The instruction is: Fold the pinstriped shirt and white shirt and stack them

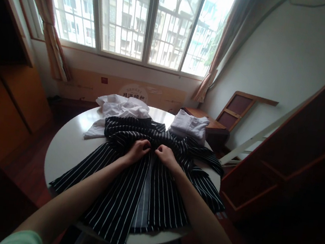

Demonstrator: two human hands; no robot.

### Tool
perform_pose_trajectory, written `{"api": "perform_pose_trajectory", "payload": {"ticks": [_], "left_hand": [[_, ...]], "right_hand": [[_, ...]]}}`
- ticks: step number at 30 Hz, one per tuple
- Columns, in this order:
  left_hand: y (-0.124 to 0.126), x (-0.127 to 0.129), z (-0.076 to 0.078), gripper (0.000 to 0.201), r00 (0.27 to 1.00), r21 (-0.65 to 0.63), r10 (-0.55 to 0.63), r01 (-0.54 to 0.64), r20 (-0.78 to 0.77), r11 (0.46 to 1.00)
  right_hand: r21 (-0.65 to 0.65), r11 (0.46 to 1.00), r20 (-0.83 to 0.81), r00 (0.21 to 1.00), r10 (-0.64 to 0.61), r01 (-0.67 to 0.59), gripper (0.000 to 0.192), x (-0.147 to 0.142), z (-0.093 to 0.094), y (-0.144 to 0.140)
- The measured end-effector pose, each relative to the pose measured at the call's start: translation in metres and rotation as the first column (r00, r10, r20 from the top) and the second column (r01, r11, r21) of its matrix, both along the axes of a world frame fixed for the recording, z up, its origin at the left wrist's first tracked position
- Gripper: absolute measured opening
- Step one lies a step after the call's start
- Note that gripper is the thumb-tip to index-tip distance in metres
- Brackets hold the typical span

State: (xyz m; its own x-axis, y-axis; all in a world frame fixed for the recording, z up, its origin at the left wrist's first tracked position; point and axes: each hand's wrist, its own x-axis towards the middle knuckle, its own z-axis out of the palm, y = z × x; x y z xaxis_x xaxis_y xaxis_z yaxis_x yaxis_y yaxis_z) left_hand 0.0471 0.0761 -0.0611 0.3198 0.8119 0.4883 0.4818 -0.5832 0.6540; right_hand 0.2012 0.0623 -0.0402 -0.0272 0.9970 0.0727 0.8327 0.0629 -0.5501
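A black shirt with white stripes (122,189) lies spread over the round white table (64,144), its collar end away from me and its hem hanging over the near edge. Its front is parted below my hands, showing a greyish inner side. My left hand (139,151) is closed on the left front edge, fingers curled into the cloth. Just to its right, my right hand (165,155) pinches the opposite front edge. Whatever small part lies between the fingertips is hidden. The sleeves spread out to both sides.
A crumpled white garment (122,107) lies at the table's far left, and a folded white garment (189,125) at the far right. Behind stand a cardboard panel (88,85) and a wooden chair (234,108). A dark red wooden piece (290,165) slants along the right.
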Motion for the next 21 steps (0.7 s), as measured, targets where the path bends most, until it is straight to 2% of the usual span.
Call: {"api": "perform_pose_trajectory", "payload": {"ticks": [2,4,7,10,12,15,18,21], "left_hand": [[-0.003,0.0,0.002,0.007,1.0,0.002,-0.006,0.006,0.023,1.0],[-0.005,0.001,0.002,0.008,0.999,-0.019,-0.006,0.007,0.051,1.0],[-0.006,0.001,0.0,0.009,0.996,-0.048,0.009,-0.005,0.093,0.999],[-0.006,0.001,-0.002,0.01,0.993,-0.065,0.012,-0.005,0.115,0.998],[-0.006,0.002,-0.003,0.01,0.992,-0.076,0.014,-0.004,0.124,0.997],[-0.006,0.003,-0.003,0.01,0.988,-0.099,0.022,-0.006,0.153,0.995],[-0.006,0.003,-0.004,0.01,0.98,-0.12,0.028,-0.005,0.199,0.993],[-0.005,0.003,-0.006,0.011,0.977,-0.106,0.004,0.019,0.212,0.994]], "right_hand": [[-0.036,0.999,-0.228,0.974,-0.001,-0.008,0.006,0.003,-0.002,0.004],[-0.073,0.997,-0.44,0.898,-0.002,-0.033,0.007,0.007,-0.003,0.007],[-0.096,0.987,-0.594,0.803,0.044,-0.126,0.016,0.01,-0.002,0.007],[-0.076,0.98,-0.583,0.806,0.105,-0.183,0.012,0.011,-0.001,0.005],[-0.013,0.991,-0.496,0.862,0.106,-0.13,0.004,0.011,-0.002,0.003],[0.106,0.994,-0.319,0.947,0.025,0.01,0.019,0.012,-0.006,0.002],[0.106,0.991,-0.256,0.965,-0.05,0.08,0.029,0.015,-0.009,0.003],[0.088,0.994,-0.216,0.975,-0.048,0.068,0.018,0.017,-0.008,0.003]]}}
